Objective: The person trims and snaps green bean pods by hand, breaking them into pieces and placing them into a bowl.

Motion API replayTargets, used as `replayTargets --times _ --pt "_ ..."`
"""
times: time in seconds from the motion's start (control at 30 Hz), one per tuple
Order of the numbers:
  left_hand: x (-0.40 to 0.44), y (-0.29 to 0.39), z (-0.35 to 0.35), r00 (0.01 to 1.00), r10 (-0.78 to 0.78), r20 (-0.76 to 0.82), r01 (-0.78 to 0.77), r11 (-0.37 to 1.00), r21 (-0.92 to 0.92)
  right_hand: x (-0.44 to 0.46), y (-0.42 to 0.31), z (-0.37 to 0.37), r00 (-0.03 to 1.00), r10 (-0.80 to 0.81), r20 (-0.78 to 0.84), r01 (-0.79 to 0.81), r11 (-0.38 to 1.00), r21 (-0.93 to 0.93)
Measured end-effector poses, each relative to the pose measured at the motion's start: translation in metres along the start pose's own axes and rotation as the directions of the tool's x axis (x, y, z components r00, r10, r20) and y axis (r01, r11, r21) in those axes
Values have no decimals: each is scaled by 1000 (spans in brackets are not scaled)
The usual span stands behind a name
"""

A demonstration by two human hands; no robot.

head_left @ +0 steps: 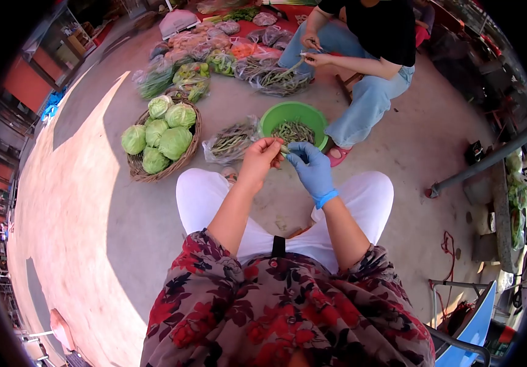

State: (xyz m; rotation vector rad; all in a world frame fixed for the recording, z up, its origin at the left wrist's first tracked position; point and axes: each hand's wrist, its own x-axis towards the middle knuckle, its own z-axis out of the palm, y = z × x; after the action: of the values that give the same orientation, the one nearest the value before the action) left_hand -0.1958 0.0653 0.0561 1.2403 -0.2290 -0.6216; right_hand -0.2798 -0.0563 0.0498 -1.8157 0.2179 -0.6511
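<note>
Just in front of the green basin, my bare left hand point(262, 160) and my blue-gloved right hand point(310, 170) meet at a small green pod point(284, 150). Fingers of both hands pinch it, one end each. The green basin point(268, 120) behind them has a pile of cut green pods point(294, 131) in it. Left of the basin, close to my left hand, a clear plastic bag point(233, 140) of long thin pods lies on the ground.
A wicker basket point(197, 131) of cabbages point(175, 142) stands at the left. Bagged vegetables point(214, 61) spread behind. A seated person point(367, 73) at the upper right handles a long pod. A metal pole point(483, 156) slants at the right.
</note>
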Motion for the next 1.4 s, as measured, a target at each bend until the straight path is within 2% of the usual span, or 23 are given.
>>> replayTargets --times 0.07,0.1,0.17,0.2,0.23,0.27,0.3,0.4,0.5,0.53,0.6,0.67,0.7,0.8,0.87,0.93,1.0,1.1,1.2,1.3,1.37,1.4 --pt "-4 -5 -2 998 -44 -38 45 999 25 0 6 4 966 -256 -30 246 949 -196" --pt "-7 -6 -2 996 -64 -64 66 997 37 -1 5 6 965 -261 -6 252 938 -236" --pt "-15 -8 0 980 180 -79 -143 930 338 -7 5 6 964 -263 40 262 911 -319" --pt "-17 -9 -1 956 287 -56 -227 848 478 -7 4 9 980 -197 33 197 934 -298" --pt "-17 -10 -4 886 460 61 -390 665 637 -8 3 10 992 -126 24 127 951 -281" --pt "-16 -14 -7 784 583 212 -517 426 743 -8 2 9 999 -52 14 54 962 -268" --pt "-17 -12 -7 660 647 381 -601 151 785 -7 5 10 1000 -22 4 22 975 -220" --pt "-29 -6 -6 692 548 471 -566 5 825 -6 4 7 999 -9 53 25 950 -312" --pt "-32 -6 -5 708 534 463 -563 31 826 -2 25 10 964 235 123 -233 972 -29" --pt "-34 -7 -2 782 521 342 -528 261 808 -1 22 9 931 322 172 -352 917 190" --pt "-37 -8 7 909 396 126 -380 668 640 0 9 8 844 434 316 -535 630 563" --pt "-22 -26 3 928 373 -8 -357 892 278 2 0 11 843 424 331 -537 637 553" --pt "-18 -24 5 939 338 -67 -334 940 70 3 -2 10 843 418 340 -539 640 548" --pt "-15 -7 -7 960 214 -183 -238 964 -120 1 15 6 872 366 324 -478 776 411" --pt "-13 0 -14 962 181 -205 -207 972 -109 -5 23 4 856 412 313 -447 893 47" --pt "-12 0 -19 970 153 -191 -171 982 -82 -4 20 3 816 463 345 -379 880 -285" --pt "-11 -9 -21 986 89 -139 -89 996 6 -3 14 2 739 539 405 -277 790 -546" --pt "-11 -21 -20 998 3 -62 4 994 111 -9 36 12 928 186 324 -65 935 -349" --pt "-10 -34 -20 999 -48 -23 52 970 236 -8 41 20 931 257 261 -208 957 -201" --pt "-8 -49 -24 996 -91 -11 88 920 381 -10 39 18 920 199 338 -94 948 -302" --pt "-2 -62 -32 986 -161 -43 160 842 516 -11 52 20 867 284 409 -56 872 -485" --pt "0 -69 -37 970 -239 -49 229 824 519 -10 60 20 838 330 434 -28 821 -570"
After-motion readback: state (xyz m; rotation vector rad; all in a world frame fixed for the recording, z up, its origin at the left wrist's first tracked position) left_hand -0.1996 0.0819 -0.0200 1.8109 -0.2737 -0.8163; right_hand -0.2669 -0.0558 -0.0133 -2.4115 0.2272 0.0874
